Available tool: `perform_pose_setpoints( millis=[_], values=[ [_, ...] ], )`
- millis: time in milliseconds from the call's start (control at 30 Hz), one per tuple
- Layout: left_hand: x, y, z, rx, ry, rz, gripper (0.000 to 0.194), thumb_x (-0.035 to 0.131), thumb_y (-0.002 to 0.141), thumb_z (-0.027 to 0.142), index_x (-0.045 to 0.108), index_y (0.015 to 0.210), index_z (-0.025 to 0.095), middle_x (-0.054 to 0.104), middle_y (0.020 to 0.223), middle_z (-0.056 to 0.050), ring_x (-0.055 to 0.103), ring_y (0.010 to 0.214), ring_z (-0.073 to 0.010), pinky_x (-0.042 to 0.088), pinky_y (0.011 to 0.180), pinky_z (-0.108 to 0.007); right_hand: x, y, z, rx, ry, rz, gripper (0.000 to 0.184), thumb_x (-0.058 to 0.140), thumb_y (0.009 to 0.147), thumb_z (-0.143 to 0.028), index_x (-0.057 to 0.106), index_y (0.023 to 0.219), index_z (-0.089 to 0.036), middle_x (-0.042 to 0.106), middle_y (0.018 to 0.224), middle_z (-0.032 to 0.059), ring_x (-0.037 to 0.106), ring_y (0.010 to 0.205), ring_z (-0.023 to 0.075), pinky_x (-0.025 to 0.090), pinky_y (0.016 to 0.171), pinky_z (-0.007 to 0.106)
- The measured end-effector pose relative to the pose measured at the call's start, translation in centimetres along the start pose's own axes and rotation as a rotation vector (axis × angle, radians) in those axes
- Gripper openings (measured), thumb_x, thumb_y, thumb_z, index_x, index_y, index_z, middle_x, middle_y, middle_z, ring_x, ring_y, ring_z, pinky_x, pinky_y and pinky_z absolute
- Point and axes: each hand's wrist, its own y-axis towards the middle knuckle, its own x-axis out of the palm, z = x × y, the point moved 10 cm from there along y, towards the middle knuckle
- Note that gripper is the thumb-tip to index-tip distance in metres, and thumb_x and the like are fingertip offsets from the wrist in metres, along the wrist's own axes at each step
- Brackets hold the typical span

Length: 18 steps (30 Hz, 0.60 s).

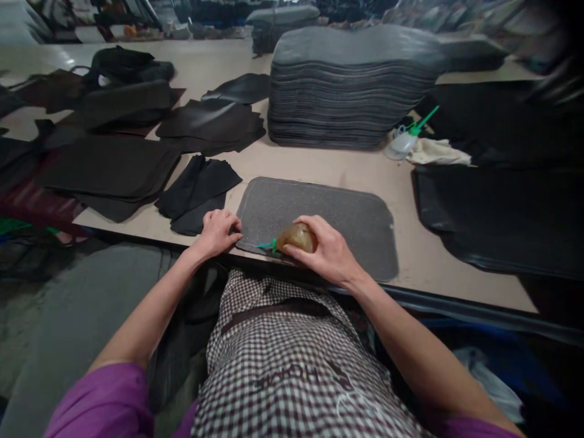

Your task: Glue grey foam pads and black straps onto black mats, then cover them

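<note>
A flat grey panel (319,213) with rounded corners lies at the table's front edge. My right hand (331,249) is wrapped round a squeeze bottle (298,239) of brownish-yellow content, tipped on its side. Its green nozzle (268,244) points left, low over the panel's near-left part. At the panel's left end, my left hand (219,231) has its fingers curled, thumb and fingertips on the panel's near corner. Just beyond that hand are loose black pieces (196,188).
Behind the panel stands a tall stack of grey panels (347,91). A second bottle with a green nozzle (404,143) rests by a pale cloth (438,152). Black sheets (506,213) cover the right side; flat black piles (109,170) lie left.
</note>
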Motion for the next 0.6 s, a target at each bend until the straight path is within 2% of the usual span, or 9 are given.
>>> perform_pose_setpoints(
  millis=[133,233,433,600],
  values=[
    [0.2,0.3,-0.2,0.002,0.038,-0.006,0.021,0.071,0.086,0.040,0.068,0.100,0.024,0.062,0.107,-0.008,0.052,0.110,-0.0282,0.037,0.102,-0.047,-4.5,-2.6,3.0,0.083,-0.037,-0.001,0.043,0.073,0.090,-0.056,0.061,0.120,-0.027,0.067,0.113,0.0053,0.065,0.100,0.0300,0.055,0.090,0.047],
    [0.4,0.6,-0.4,-0.001,0.070,-0.017,0.022,0.070,0.085,0.042,0.069,0.098,0.024,0.063,0.107,-0.008,0.053,0.107,-0.0286,0.040,0.098,-0.047,-8.6,-5.7,6.3,0.224,-0.067,0.025,0.051,0.075,0.086,-0.063,0.065,0.119,-0.026,0.069,0.113,0.0062,0.066,0.098,0.0321,0.055,0.089,0.049],
    [1.1,1.3,-1.2,0.029,0.114,-0.041,0.029,0.064,0.086,0.050,0.070,0.099,0.025,0.065,0.105,-0.009,0.057,0.100,-0.0285,0.045,0.088,-0.043,-17.1,-14.4,12.7,0.524,0.003,0.123,0.060,0.085,0.076,-0.065,0.069,0.121,-0.028,0.073,0.105,0.0044,0.070,0.090,0.0323,0.060,0.080,0.046],
    [1.4,1.8,-2.8,0.028,0.143,-0.079,0.035,0.055,0.088,0.056,0.071,0.096,0.026,0.067,0.099,-0.006,0.060,0.094,-0.0264,0.049,0.084,-0.039,-23.6,-22.2,16.3,0.691,0.038,0.297,0.061,0.089,0.070,-0.062,0.071,0.117,-0.027,0.073,0.104,0.0051,0.070,0.093,0.0352,0.062,0.081,0.050]
  ],
)
